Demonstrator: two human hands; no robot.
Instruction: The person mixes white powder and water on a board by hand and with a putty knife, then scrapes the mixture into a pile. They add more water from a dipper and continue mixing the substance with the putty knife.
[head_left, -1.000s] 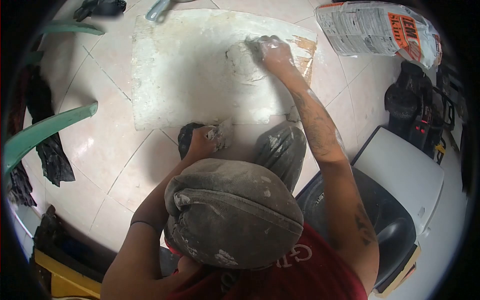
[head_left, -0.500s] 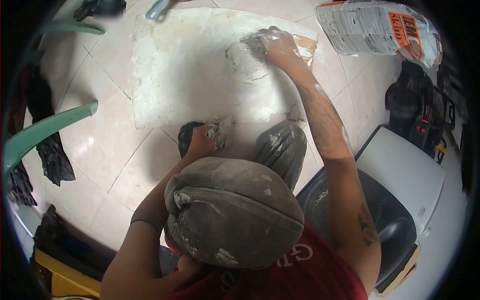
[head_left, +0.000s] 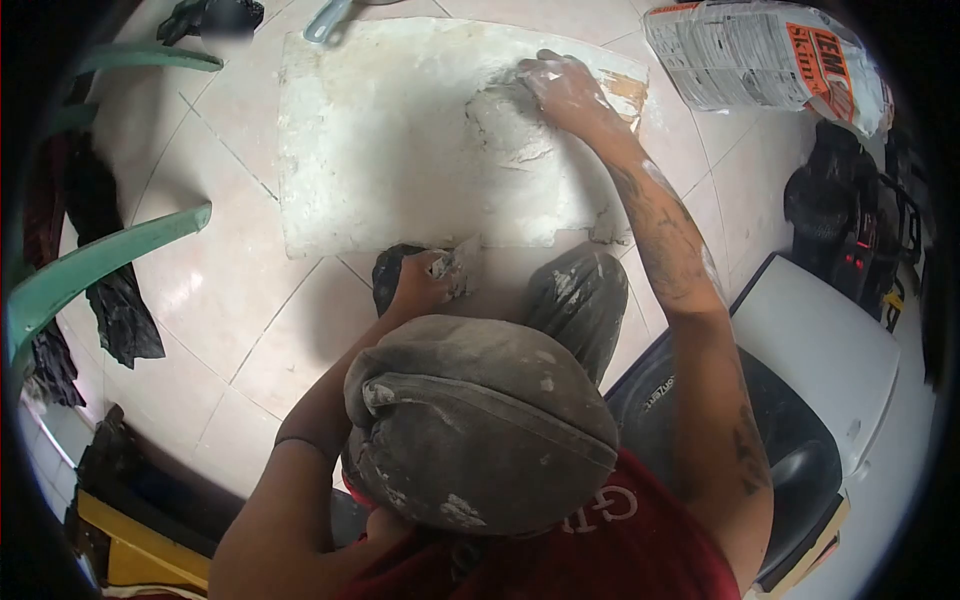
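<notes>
A white-coated board lies on the tiled floor, with a mound of wet grey-white paste on its right half. My right hand, smeared with white, is closed at the upper edge of the mound; what its fingers hold is too hidden to make out. My left hand is closed around a paste-covered scraper near the board's front edge, beside my dark knee. A grey-handled tool rests at the board's upper left corner.
A printed bag lies at the upper right. Green curved legs reach in from the left, near black plastic. Black equipment stands at the right, above a white and black chair-like object.
The whole view has shifted slightly, so the scene sits a little further right. My right hand has stayed by the paste mound, and my left hand keeps its grip near the board's front edge.
</notes>
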